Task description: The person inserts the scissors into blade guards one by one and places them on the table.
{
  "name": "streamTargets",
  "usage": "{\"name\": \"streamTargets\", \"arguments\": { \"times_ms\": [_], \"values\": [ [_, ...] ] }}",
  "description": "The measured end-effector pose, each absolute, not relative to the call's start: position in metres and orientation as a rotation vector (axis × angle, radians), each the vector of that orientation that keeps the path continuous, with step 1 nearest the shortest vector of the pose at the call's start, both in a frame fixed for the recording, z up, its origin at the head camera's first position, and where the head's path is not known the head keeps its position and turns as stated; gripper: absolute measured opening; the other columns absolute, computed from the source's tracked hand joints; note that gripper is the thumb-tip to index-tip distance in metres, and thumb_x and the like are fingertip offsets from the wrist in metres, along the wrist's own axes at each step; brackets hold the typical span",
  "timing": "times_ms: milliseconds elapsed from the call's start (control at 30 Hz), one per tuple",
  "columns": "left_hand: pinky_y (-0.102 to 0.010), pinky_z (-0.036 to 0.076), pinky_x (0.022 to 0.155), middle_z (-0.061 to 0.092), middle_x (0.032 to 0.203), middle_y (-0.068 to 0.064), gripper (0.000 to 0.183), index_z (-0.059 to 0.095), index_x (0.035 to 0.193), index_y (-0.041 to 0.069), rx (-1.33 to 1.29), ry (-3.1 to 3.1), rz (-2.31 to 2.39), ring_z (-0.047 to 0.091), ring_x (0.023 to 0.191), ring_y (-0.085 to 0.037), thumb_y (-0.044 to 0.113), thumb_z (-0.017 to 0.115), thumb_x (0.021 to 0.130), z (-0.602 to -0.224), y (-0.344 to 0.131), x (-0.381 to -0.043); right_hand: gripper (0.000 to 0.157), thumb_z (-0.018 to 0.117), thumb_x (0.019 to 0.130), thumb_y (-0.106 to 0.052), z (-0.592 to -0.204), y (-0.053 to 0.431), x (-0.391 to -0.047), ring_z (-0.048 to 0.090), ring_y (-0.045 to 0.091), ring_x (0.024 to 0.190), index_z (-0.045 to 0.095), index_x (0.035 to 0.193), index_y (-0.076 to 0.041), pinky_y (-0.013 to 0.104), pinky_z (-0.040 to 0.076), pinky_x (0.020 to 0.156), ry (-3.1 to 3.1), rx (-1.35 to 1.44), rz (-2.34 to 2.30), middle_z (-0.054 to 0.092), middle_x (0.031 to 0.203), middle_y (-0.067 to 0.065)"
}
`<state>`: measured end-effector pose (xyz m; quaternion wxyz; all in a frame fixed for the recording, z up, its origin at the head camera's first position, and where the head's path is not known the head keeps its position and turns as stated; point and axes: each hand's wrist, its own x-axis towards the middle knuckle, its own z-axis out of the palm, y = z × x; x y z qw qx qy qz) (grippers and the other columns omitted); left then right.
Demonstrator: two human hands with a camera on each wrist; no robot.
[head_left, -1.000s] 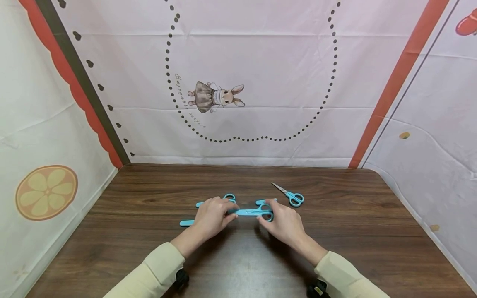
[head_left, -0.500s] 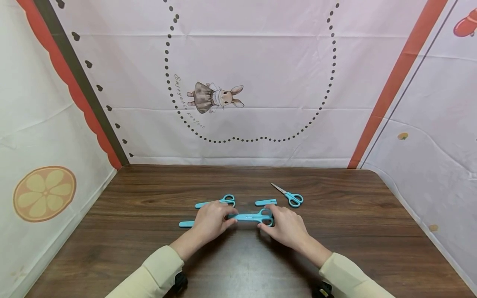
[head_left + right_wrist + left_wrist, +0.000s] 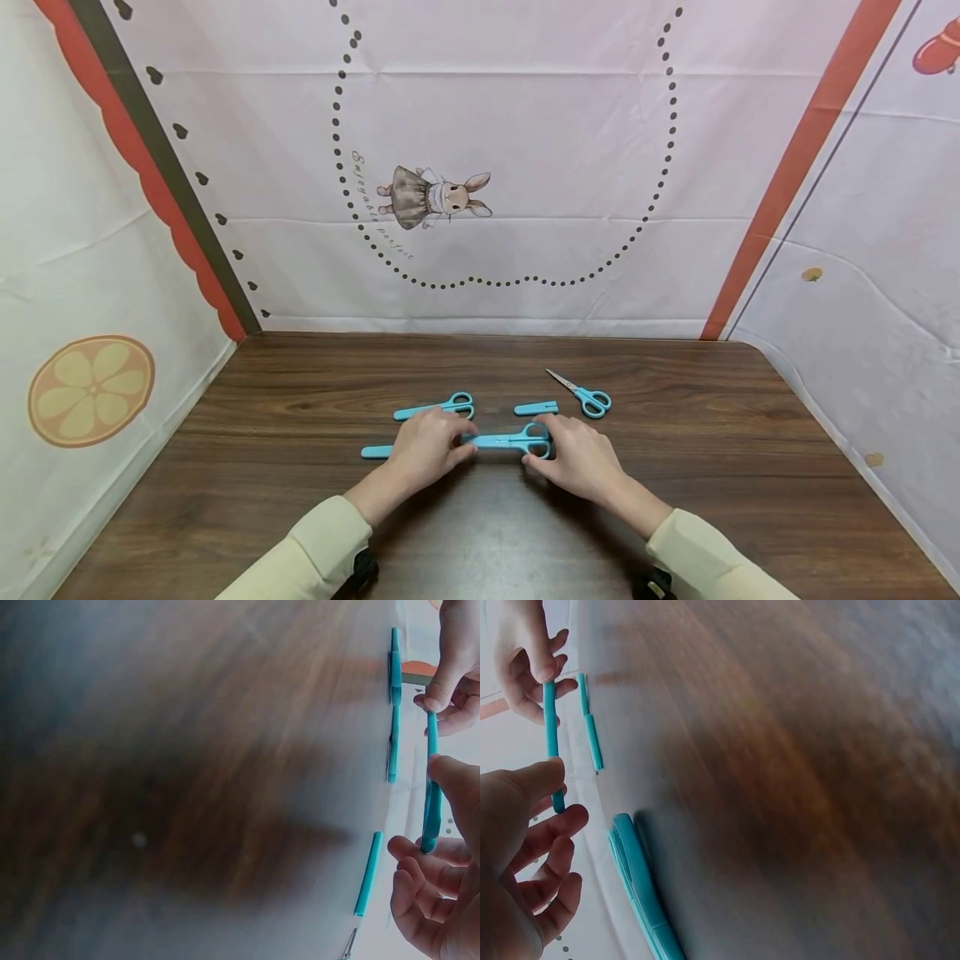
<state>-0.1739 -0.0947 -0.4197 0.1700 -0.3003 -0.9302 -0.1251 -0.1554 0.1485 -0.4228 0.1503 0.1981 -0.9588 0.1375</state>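
Observation:
Both hands hold a pair of light-blue scissors (image 3: 498, 441) with a blue cover over the blades. My left hand (image 3: 424, 443) pinches the covered tip between thumb and fingers. At the other end, my right hand (image 3: 583, 452) grips the handle loops. The wrist views show these scissors raised off the table and roughly level. Behind the left hand lies another covered pair of scissors (image 3: 459, 402). A blue cover end (image 3: 377, 452) sticks out left of that hand, its rest hidden. Beyond the right hand lie a loose blade cover (image 3: 535, 408) and scissors with bare metal blades (image 3: 592, 402).
A dark wood-grain table (image 3: 675, 500) carries everything. Printed cloth (image 3: 570, 167) hangs along its back edge and both sides.
The held scissors and both hands have come slightly toward me. The loose cover, partly behind the right fingers before, now shows fully. Both hands keep their hold.

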Motion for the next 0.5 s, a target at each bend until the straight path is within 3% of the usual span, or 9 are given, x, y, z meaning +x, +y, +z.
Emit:
{"name": "streamTargets", "arguments": {
  "times_ms": [167,500],
  "values": [
    [-0.018,0.036,0.051,0.061,0.069,0.012,0.019,0.072,0.091,0.024,-0.870,-2.651,-0.357,0.046,0.059,-0.002,0.038,0.071,0.078,-0.4227,-0.0927,-0.1755,0.048,0.073,0.072,-0.048,-0.4244,0.1507,-0.1558,0.054,0.007,0.068,0.062,0.107,-0.017,0.023,0.039,0.048,-2.758,0.580,0.371,0.063,0.090,-0.006],
    [-0.018,0.037,0.050,0.061,0.070,0.011,0.017,0.072,0.088,0.023,-0.860,-2.695,-0.326,0.048,0.057,-0.002,0.038,0.071,0.079,-0.4218,-0.0873,-0.1785,0.049,0.071,0.072,-0.051,-0.4257,0.1531,-0.1573,0.047,0.006,0.065,0.061,0.106,-0.016,0.023,0.037,0.048,-2.784,0.588,0.317,0.055,0.084,-0.006]
  ]
}}
